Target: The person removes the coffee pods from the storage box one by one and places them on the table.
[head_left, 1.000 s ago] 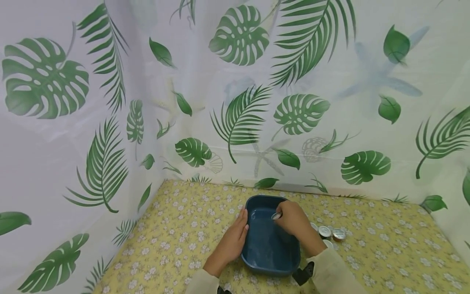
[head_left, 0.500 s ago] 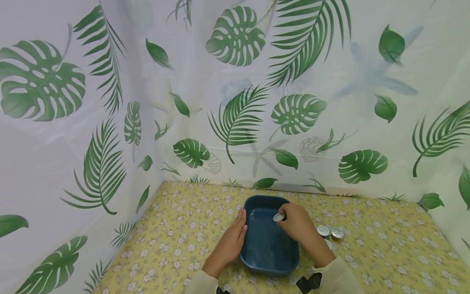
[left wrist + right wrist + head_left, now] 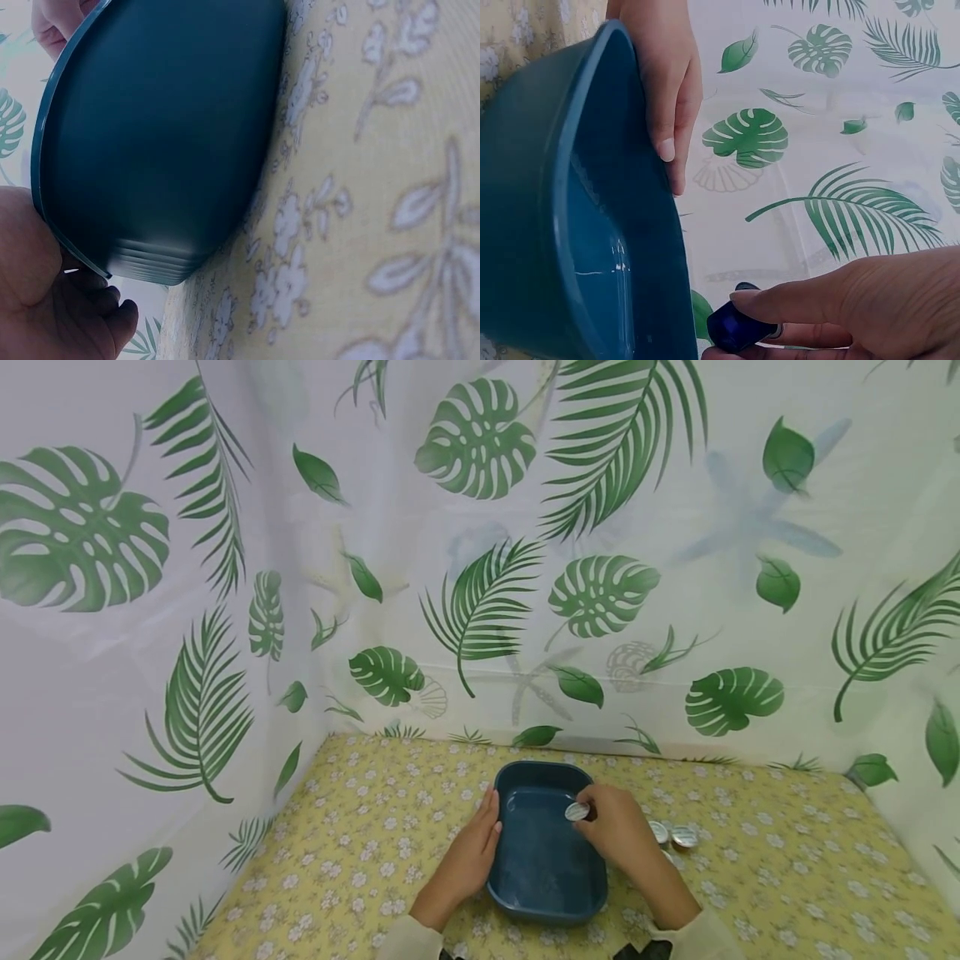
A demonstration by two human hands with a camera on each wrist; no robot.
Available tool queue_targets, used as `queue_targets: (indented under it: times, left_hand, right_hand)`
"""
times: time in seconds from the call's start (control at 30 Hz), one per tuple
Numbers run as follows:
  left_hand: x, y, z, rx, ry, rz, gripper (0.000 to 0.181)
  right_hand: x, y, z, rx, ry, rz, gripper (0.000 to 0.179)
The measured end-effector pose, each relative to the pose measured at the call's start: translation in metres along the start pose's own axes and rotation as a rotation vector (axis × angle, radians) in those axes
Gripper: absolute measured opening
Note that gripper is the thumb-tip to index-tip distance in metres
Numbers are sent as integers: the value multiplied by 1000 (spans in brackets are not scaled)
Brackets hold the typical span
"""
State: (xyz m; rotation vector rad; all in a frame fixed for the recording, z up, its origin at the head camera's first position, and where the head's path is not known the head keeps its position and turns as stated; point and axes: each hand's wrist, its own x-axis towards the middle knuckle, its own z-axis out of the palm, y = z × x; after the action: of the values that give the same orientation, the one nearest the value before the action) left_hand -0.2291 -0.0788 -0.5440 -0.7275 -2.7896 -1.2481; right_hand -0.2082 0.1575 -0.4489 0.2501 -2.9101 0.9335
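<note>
In the head view, a deep blue plastic basin (image 3: 551, 860) stands on the flowered tabletop. My right hand (image 3: 618, 822) pinches a coffee capsule (image 3: 577, 812) over its right side, the silver lid turned up toward me. From the right wrist, that capsule's dark blue body (image 3: 736, 327) shows between thumb and fingers, close to the basin's rim (image 3: 570, 172). Along the basin's left wall, my left hand (image 3: 472, 847) rests with straight fingers at the rim. The left wrist view has the basin's outer wall (image 3: 165, 135) with the left hand (image 3: 45, 292) at its corner.
Beyond the right forearm, silver-lidded coffee capsules (image 3: 684, 837) stand on the yellow flowered tablecloth (image 3: 787, 860), some partly hidden by the arm. A white leaf-print curtain (image 3: 525, 610) hangs behind the table and along its left side.
My right hand has drawn back slightly to the right, and more of the capsule's silver lid shows. The left hand keeps its place on the basin. The head view has shifted a little.
</note>
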Motion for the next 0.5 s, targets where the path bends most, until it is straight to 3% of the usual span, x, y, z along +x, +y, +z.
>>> queue_targets:
  times: [0.5]
  left_hand:
    - [0,-3,1,-12,-6,-1,53]
  right_hand:
    - [-12,11,-8,83,-14,60,25]
